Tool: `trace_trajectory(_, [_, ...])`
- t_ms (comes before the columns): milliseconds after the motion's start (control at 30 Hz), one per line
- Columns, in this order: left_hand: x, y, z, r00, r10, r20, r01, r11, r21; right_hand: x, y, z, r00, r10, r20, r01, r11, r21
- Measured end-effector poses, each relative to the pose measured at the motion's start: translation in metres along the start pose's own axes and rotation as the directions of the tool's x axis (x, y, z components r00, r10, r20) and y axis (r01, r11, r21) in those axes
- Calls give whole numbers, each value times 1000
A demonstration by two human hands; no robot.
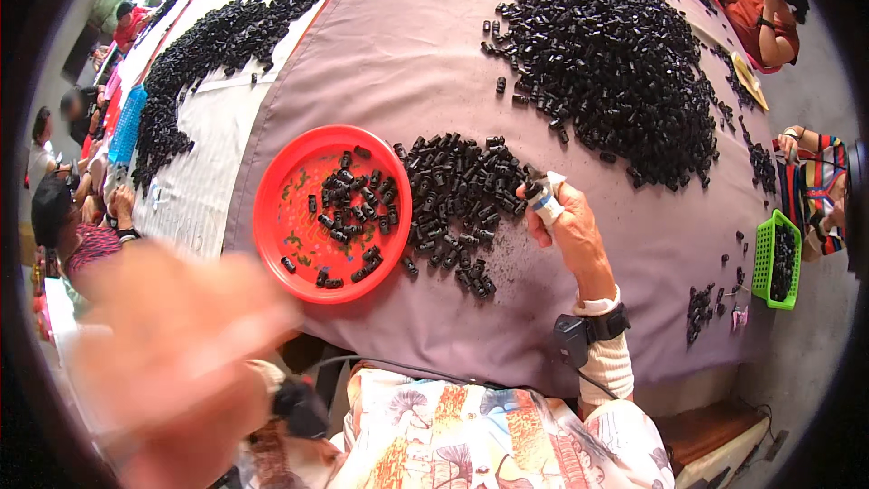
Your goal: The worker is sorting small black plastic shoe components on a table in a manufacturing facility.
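My left hand [181, 335] is raised close to the camera at the lower left. Motion smears its fingers, so neither their pose nor anything in them can be made out. Over the table, my right hand [577, 234] is closed, with white wrapping [545, 202] on its fingers and something small and dark at the fingertips. Just left of those fingertips lies a pile of small black plastic pieces [462, 181], short and cylindrical like cord locks. A round red plastic tray [281, 208] touches that pile's left side, with similar black pieces and coloured specks inside.
A much larger heap of black pieces [615, 63] covers the far right of the cloth-covered table [380, 54]. Another long heap [208, 45] lies on a pale cloth at left, near a blue basket [128, 124]. A green basket [765, 258] stands at right. Several people sit around the edges.
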State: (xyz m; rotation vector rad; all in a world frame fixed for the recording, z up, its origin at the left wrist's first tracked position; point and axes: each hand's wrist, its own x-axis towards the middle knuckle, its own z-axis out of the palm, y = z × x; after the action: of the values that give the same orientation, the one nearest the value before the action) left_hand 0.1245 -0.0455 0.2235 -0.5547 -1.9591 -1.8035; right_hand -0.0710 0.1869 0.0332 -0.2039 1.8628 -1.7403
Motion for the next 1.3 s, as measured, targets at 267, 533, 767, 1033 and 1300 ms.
trace_trajectory(267, [-38,-197,63,937,-323,-130,340,768,543,2,-2,1,997,-72,21,72,997,-35])
trace_trajectory(533, [-47,-237,73,942,-332,53,145,543,827,0,0,-2,999,-49,10,50,997,-52])
trace_trajectory(767, [-42,-237,77,922,-380,74,137,500,855,1,-3,0,998,-66,20,67,996,-52])
trace_trajectory(1033, [-34,-222,69,847,-527,-69,468,678,567,5,-12,6,995,-91,48,93,994,-56])
trace_trajectory(1300, [-34,-195,44,670,-742,36,388,309,-868,11,-39,39,975,-127,181,132,991,-15])
